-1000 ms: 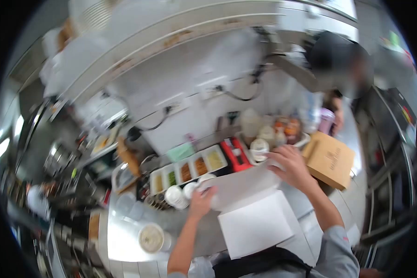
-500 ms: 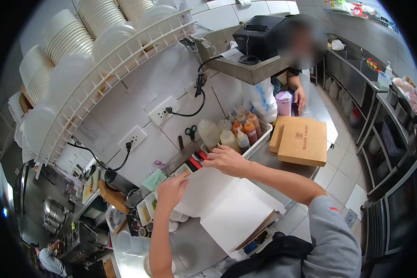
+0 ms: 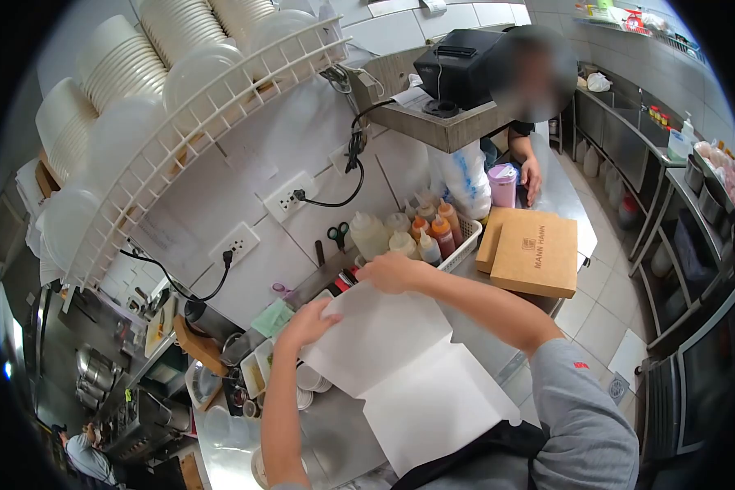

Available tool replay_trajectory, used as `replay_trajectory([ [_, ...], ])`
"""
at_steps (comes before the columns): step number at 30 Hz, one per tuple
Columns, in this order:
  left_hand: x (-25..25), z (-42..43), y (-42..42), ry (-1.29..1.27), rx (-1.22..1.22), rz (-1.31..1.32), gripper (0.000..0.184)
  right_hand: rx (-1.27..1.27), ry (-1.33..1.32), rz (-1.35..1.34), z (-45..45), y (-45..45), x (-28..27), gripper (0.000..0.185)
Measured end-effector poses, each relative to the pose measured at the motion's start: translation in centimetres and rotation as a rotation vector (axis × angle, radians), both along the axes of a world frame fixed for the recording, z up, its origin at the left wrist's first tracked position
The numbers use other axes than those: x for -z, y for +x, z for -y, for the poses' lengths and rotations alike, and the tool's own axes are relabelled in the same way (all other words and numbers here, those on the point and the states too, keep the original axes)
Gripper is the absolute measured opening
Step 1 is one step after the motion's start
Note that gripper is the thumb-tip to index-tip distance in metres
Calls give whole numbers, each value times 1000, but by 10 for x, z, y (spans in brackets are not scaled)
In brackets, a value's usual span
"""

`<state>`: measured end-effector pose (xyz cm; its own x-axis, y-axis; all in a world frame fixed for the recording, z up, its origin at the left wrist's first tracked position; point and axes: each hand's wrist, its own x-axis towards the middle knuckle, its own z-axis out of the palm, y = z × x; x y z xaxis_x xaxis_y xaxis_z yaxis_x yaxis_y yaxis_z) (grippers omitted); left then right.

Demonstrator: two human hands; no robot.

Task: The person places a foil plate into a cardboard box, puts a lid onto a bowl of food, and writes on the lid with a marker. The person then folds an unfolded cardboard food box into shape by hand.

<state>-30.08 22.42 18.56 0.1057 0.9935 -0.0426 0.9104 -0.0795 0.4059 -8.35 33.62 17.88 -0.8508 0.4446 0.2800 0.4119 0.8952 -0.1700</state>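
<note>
A white cardboard box blank (image 3: pixel 437 392) lies opened out in front of me, creased across its middle, its near end against my dark apron. My left hand (image 3: pixel 305 324) grips the far left corner of its raised flap, thumb on the white inner face. At the far right corner, my right hand (image 3: pixel 386 272) is closed on the edge, its fingertips partly hidden. Just beyond my right hand stand several squeeze bottles (image 3: pixel 402 243) in a white basket (image 3: pixel 465 241). Small white containers (image 3: pixel 257 376) sit beside my left forearm.
Two brown boxes (image 3: pixel 535 255) are stacked on the steel counter (image 3: pixel 335 433) at right. A co-worker's hand (image 3: pixel 531 180) rests near a pink-lidded container (image 3: pixel 502 186). Overhead, a wire rack (image 3: pixel 212 110) holds stacked bowls. A printer (image 3: pixel 457 69) sits on a shelf.
Both hands have shifted slightly with the box blank. Its near part has swung right and toward me, covering the dark items that showed beneath its near edge.
</note>
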Motion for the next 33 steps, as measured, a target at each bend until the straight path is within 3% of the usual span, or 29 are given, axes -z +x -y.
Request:
replay_trajectory([
  [2, 17, -4, 1, -54, -17, 1, 36, 41, -52, -84, -14, -15, 44, 21],
  [5, 43, -7, 3, -3, -99, -99, 35, 101, -11, 154, -7, -19, 57, 20],
  [8, 64, -14, 1, 42, -144, -175, 35, 111, 94, 216, -6, -28, 82, 18],
  [11, 77, -11, 5, 112, -137, -200, 36, 133, -1, 71, -4, -25, 92, 18],
  [15, 78, -16, 3, 280, -157, -318, 32, 125, 135, -85, -21, -33, 114, 17],
  [17, 77, -19, -3, 369, -145, -328, 30, 100, 103, -127, -28, -35, 113, 19],
  [19, 72, -15, -2, 302, -178, -249, 34, 74, 77, -113, -28, -30, 105, 21],
  [22, 89, -1, -7, 349, -95, -39, 25, 39, -15, -111, -12, -14, 96, 21],
  [25, 89, 17, -2, 166, -67, -45, 16, -40, -51, -34, 4, -5, 88, 16],
  [27, 104, 22, -2, 197, -45, 58, 15, -28, -114, -10, 22, -1, 82, 14],
  [33, 120, 31, 4, 142, -33, -48, 15, 50, -22, 53, 33, -4, 107, 13],
])
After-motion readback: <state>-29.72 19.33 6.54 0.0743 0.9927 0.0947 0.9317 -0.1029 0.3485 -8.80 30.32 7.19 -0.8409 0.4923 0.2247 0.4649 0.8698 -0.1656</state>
